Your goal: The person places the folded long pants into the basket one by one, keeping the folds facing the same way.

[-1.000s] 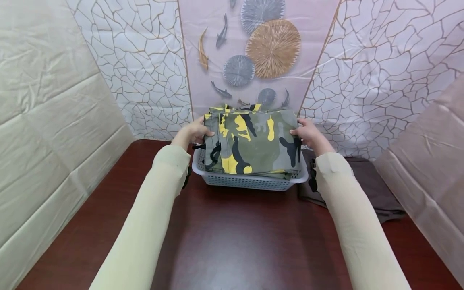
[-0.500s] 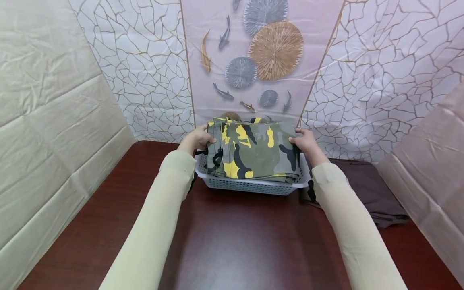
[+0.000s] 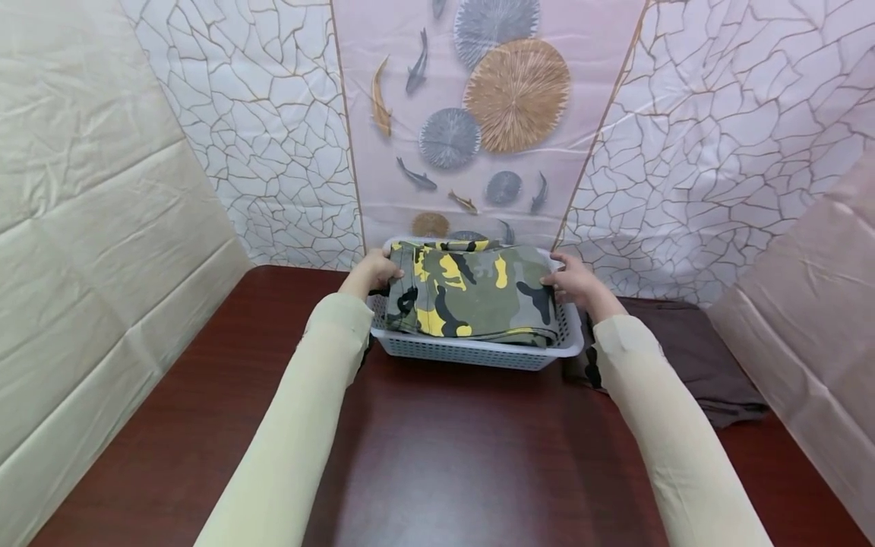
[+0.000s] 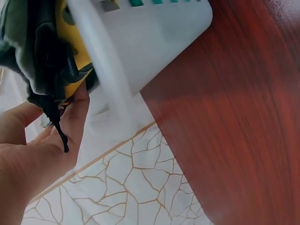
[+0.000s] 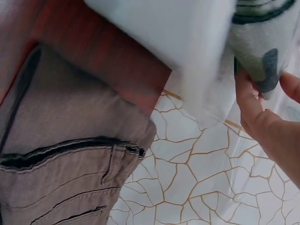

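A dark red wooden table [image 3: 444, 456] is seen, backed by a patterned wall covering [image 3: 273, 114]; a brown garment [image 3: 697, 365] is laid at the table's far right edge, just beside a white plastic basket [image 3: 478, 353] set at the middle of the far edge; a folded camouflage cloth [image 3: 472, 292] is lowered into the basket, its near end resting on the rim; its left end is pinched between thumb and curled fingers of the left hand [image 3: 372, 272]; its right end is gripped likewise by the right hand [image 3: 574, 282].
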`<state>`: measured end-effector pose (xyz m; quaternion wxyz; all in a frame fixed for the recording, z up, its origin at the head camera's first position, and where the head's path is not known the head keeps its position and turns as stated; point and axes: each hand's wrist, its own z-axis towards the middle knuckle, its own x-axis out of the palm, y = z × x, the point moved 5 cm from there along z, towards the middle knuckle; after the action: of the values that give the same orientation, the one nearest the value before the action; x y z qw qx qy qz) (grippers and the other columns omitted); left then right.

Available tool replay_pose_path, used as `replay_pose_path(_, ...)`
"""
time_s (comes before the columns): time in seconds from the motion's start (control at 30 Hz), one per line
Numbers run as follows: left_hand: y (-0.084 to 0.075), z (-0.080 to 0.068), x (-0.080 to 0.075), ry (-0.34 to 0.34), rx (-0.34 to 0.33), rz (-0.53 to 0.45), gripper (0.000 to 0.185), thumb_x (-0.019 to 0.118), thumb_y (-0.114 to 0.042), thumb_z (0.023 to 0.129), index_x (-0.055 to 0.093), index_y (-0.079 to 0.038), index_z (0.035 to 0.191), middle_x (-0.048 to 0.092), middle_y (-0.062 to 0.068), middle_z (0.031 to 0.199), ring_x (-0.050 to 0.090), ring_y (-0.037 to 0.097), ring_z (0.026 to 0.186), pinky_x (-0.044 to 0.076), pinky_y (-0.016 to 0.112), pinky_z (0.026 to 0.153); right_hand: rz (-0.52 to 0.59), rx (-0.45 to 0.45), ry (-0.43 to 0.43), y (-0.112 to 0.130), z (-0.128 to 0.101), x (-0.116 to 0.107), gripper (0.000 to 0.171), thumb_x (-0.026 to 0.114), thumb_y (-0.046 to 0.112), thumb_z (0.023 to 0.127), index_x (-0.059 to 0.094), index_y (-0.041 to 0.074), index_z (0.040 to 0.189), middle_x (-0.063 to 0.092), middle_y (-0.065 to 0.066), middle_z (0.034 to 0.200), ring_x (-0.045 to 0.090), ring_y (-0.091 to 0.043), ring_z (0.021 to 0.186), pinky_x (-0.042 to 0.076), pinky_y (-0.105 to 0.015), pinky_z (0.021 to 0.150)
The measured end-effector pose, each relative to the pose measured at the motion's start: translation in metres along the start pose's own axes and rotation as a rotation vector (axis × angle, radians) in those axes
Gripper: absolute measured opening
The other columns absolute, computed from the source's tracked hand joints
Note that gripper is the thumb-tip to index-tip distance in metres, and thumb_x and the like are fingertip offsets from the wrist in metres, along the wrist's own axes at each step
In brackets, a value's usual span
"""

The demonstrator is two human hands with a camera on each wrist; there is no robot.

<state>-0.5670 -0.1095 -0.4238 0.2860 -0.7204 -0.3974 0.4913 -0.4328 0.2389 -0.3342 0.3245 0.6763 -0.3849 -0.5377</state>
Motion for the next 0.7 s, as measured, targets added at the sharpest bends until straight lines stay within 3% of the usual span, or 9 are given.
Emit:
replay_pose_path(0.1, 0.01, 0.009, 0.003, 0.015, -0.002, 0.003, 0.088, 0.07, -0.017, 0.086, 0.014, -0.021, 0.153, 0.02, 0.009, 0.157, 0.057, 0.02, 0.099, 0.05, 0.031, 0.075, 0.017, -0.043, -0.007, -0.007, 0.005, -0.001, 0.072, 0.055, 0.003, 0.091, 0.016, 0.011, 0.152, 0.04, -0.025, 0.128, 0.053, -0.023, 0.092, 0.047, -0.03, 0.071)
replay_pose_path(0.23, 0.016, 0.004, 0.002, 0.077, 0.019, -0.015, 0.091, 0.071, -0.019, 0.085, 0.01, -0.022, 0.153, 0.019, 0.01, 0.157, 0.048, 0.018, 0.065, 0.046, 0.032, 0.067, -0.015, -0.097, -0.042, -0.008, 0.005, -0.002, 0.062, 0.057, -0.004, 0.087, 0.033, 0.003, 0.144, 0.041, -0.008, 0.093, 0.04, -0.009, 0.058, 0.039, -0.022, 0.054)
replay_pose_path(0.27, 0.011, -0.013, 0.001, 0.096, 0.019, -0.024, 0.089, 0.07, -0.019, 0.086, 0.011, -0.022, 0.153, 0.02, 0.009, 0.157, 0.045, 0.018, 0.062, 0.045, 0.031, 0.067, -0.034, -0.107, -0.054, -0.006, 0.004, -0.002, 0.058, 0.056, -0.005, 0.087, 0.036, 0.0, 0.141, 0.038, -0.006, 0.089, 0.037, -0.008, 0.055, 0.037, -0.022, 0.052)
replay_pose_path(0.4, 0.009, -0.017, 0.002, 0.102, 0.05, -0.01, 0.085, 0.066, -0.014, 0.088, 0.012, -0.017, 0.153, 0.027, 0.014, 0.152, 0.045, 0.017, 0.057, 0.045, 0.031, 0.06, -0.239, -0.143, -0.124, 0.002, -0.003, 0.003, 0.05, 0.054, -0.007, 0.086, 0.042, -0.007, 0.134, 0.049, -0.022, 0.102, 0.053, -0.022, 0.072, 0.048, -0.031, 0.065)
replay_pose_path(0.47, 0.003, -0.017, 0.003, 0.055, 0.072, 0.092, 0.08, 0.061, -0.016, 0.091, 0.01, -0.016, 0.153, 0.027, 0.014, 0.152, 0.047, 0.016, 0.058, 0.049, 0.031, 0.061, -0.362, -0.176, -0.15, 0.008, -0.007, 0.006, 0.048, 0.055, -0.005, 0.086, 0.044, -0.008, 0.132, 0.048, -0.031, 0.12, 0.056, -0.035, 0.098, 0.05, -0.042, 0.081)
replay_pose_path(0.5, 0.003, -0.005, 0.003, 0.023, 0.118, 0.161, 0.081, 0.061, -0.019, 0.09, 0.012, -0.015, 0.153, 0.028, 0.015, 0.152, 0.052, 0.017, 0.064, 0.051, 0.032, 0.064, -0.421, -0.198, -0.158, 0.012, -0.01, 0.008, 0.047, 0.055, -0.004, 0.086, 0.045, -0.009, 0.132, 0.046, -0.033, 0.127, 0.052, -0.041, 0.11, 0.048, -0.047, 0.089)
replay_pose_path(0.53, -0.002, -0.006, 0.005, -0.004, 0.177, 0.251, 0.079, 0.061, -0.022, 0.09, 0.014, -0.011, 0.153, 0.029, 0.018, 0.151, 0.057, 0.021, 0.072, 0.053, 0.035, 0.067, -0.471, -0.22, -0.161, 0.016, -0.012, 0.011, 0.046, 0.055, -0.002, 0.087, 0.045, -0.009, 0.131, 0.044, -0.034, 0.132, 0.046, -0.044, 0.12, 0.044, -0.05, 0.096)
replay_pose_path(0.6, -0.018, -0.025, 0.01, -0.009, 0.284, 0.427, 0.079, 0.061, -0.031, 0.089, 0.017, -0.011, 0.152, 0.029, 0.017, 0.152, 0.059, 0.027, 0.1, 0.051, 0.04, 0.086, -0.57, -0.28, -0.136, 0.024, -0.017, 0.017, 0.045, 0.056, 0.003, 0.088, 0.047, -0.009, 0.13, 0.043, -0.033, 0.134, 0.042, -0.045, 0.125, 0.039, -0.054, 0.102)
replay_pose_path(0.7, -0.042, -0.083, 0.025, 0.108, 0.433, 0.609, 0.08, 0.061, -0.043, 0.089, 0.022, -0.012, 0.151, 0.028, 0.015, 0.153, 0.035, 0.033, 0.136, 0.034, 0.045, 0.11, -0.714, -0.379, 0.012, 0.031, -0.025, 0.031, 0.046, 0.057, 0.011, 0.091, 0.047, -0.009, 0.131, 0.044, -0.032, 0.136, 0.041, -0.046, 0.126, 0.035, -0.056, 0.104)
